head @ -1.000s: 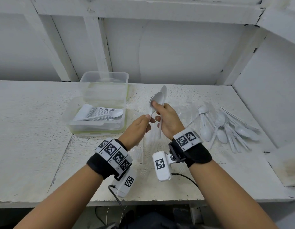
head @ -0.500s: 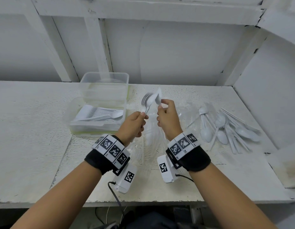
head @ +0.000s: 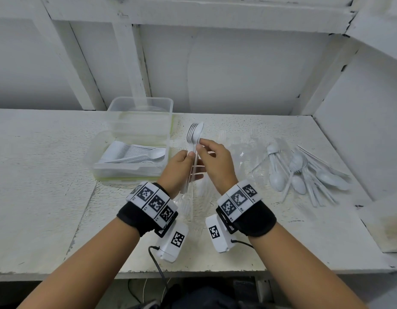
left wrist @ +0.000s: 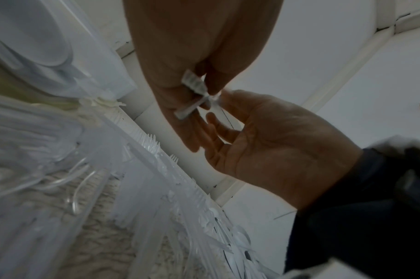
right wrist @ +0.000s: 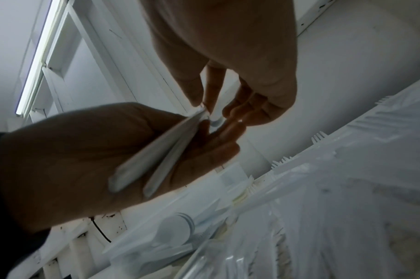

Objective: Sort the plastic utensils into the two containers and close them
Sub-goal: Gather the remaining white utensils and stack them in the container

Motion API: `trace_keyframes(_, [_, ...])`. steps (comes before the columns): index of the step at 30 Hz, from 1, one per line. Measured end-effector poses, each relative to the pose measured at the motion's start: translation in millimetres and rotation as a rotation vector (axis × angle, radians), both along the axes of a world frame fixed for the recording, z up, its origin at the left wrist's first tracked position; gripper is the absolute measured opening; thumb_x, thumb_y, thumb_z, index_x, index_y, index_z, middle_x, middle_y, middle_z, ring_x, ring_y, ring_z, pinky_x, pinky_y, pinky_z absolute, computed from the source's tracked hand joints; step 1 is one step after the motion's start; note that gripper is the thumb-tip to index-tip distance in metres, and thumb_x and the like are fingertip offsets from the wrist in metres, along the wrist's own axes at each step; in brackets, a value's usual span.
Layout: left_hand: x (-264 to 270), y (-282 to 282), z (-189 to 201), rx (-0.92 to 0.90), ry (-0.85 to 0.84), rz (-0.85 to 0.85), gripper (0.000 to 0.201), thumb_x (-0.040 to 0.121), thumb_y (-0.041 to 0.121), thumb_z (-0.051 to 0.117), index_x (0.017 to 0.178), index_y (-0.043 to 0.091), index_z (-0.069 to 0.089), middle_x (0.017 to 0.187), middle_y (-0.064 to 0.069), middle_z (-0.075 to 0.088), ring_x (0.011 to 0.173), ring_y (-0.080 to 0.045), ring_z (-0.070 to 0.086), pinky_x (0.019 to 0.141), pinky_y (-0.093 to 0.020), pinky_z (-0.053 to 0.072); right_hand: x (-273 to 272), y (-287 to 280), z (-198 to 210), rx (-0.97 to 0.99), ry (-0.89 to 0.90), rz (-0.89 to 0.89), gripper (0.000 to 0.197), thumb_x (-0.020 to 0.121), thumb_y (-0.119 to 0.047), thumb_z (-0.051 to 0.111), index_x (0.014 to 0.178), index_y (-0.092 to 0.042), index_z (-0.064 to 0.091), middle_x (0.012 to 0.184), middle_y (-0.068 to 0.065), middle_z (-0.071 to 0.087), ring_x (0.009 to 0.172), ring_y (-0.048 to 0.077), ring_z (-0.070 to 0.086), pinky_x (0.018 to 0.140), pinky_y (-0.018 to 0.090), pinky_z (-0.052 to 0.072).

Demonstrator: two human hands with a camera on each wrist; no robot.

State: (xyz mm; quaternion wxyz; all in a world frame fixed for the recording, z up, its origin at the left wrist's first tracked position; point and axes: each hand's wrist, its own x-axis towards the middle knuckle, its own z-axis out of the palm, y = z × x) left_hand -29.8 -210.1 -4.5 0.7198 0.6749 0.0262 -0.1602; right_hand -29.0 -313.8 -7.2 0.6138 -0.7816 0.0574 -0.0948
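Black wristbands with white tag strips; white tagged camera boxes beneath, black cable trailing, possibly from the left box.

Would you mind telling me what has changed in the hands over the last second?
The fork has swung up beside the spoon, and both hands came slightly nearer. The left hand keeps holding the handles; the right hand keeps pinching higher up. The containers and the spoon pile have not moved.
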Motion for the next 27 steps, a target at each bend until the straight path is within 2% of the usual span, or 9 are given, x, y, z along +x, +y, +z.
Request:
trace_keyframes(1, [-1.0,0.2,2.2,-0.019,0.008,-0.013,0.031,0.103,0.021,0.031,0.113,-0.004,0.046,0.101,-0.018,0.065,0.079,-0.025,0.068,0.074,-0.036,0.058,1.9,-0.1,-2.0,0.01,0.013,0.006,0.025,0.094,-0.024,0.053,0.115,-0.019,0.065,0.108,0.001,0.053,0.099,0.016,0.057,0.088,0.027,0.05])
trace_keyframes(4, [-3.3,1.7,7.2,-0.025,0.019,-0.049,0.029,0.102,0.026,0.031,0.114,0.003,0.045,0.078,-0.012,0.061,0.048,-0.015,0.058,0.048,-0.027,0.052,6.3,-0.2,-2.5,0.01,0.02,0.096,0.032,0.094,-0.034,0.046,0.114,-0.019,0.066,0.115,0.01,0.053,0.102,0.017,0.056,0.077,0.012,0.046])
trace_keyframes(6, [-3.8,3.6,7.6,-0.015,0.031,-0.052,0.031,0.102,0.028,0.031,0.117,0.006,0.046,0.068,-0.008,0.055,0.041,-0.012,0.048,0.041,-0.021,0.042,9.4,-2.7,-3.8,-0.051,0.014,0.135,0.037,0.091,-0.043,0.043,0.109,-0.023,0.068,0.113,0.012,0.055,0.1,0.019,0.056,0.084,0.021,0.046])
trace_keyframes(9, [-4.7,6.2,7.4,0.045,0.003,-0.066,0.03,0.102,0.03,0.03,0.118,0.01,0.047,0.065,-0.004,0.051,0.04,-0.009,0.042,0.041,-0.02,0.036,10.8,-9.2,-2.0,-0.138,0.048,0.16,0.03,0.096,-0.033,0.043,0.113,-0.023,0.067,0.11,0.007,0.049,0.097,0.014,0.05,0.088,0.023,0.039])
trace_keyframes(13, [-7.1,9.4,7.4,0.125,-0.044,-0.137,0.024,0.102,0.026,0.034,0.115,0.012,0.046,0.069,-0.006,0.055,0.046,-0.013,0.05,0.045,-0.023,0.044,12.3,-16.7,5.4,-0.202,-0.058,0.161,0.02,0.095,-0.021,0.049,0.096,-0.017,0.069,0.088,0.0,0.061,0.077,0.004,0.053,0.068,0.006,0.039])
trace_keyframes(15, [-9.1,10.6,8.2,0.122,-0.037,-0.177,0.018,0.101,0.025,0.037,0.112,0.014,0.047,0.072,-0.006,0.058,0.052,-0.015,0.056,0.05,-0.025,0.049,10.7,-18.8,9.6,-0.183,-0.05,0.145,0.016,0.094,-0.017,0.052,0.096,-0.012,0.067,0.083,-0.008,0.06,0.076,0.0,0.054,0.069,0.006,0.039])
trace_keyframes(19, [-10.3,12.0,7.9,0.085,-0.023,-0.193,0.021,0.101,0.022,0.038,0.116,0.011,0.047,0.067,-0.004,0.054,0.047,-0.013,0.049,0.045,-0.024,0.044,8.2,-19.9,12.4,-0.065,-0.02,0.165,0.008,0.092,-0.013,0.055,0.091,-0.013,0.063,0.077,-0.012,0.059,0.068,-0.003,0.056,0.065,0.011,0.044])
trace_keyframes(24, [-6.8,15.8,6.2,0.109,0.025,-0.165,0.026,0.101,0.027,0.034,0.108,0.009,0.052,0.064,-0.001,0.042,0.042,-0.008,0.036,0.04,-0.02,0.032,7.3,-20.9,19.6,-0.039,-0.018,0.213,0.011,0.093,-0.012,0.052,0.09,-0.015,0.062,0.088,-0.003,0.063,0.084,0.012,0.059,0.077,0.03,0.052])
trace_keyframes(27, [-4.8,20.6,7.7,0.188,0.024,-0.176,0.025,0.1,0.028,0.036,0.098,0.011,0.054,0.063,0.0,0.038,0.043,-0.008,0.032,0.039,-0.018,0.026,9.0,-23.4,22.0,-0.059,-0.037,0.176,0.009,0.092,-0.014,0.055,0.089,-0.022,0.054,0.093,-0.002,0.059,0.089,0.017,0.061,0.079,0.032,0.054])
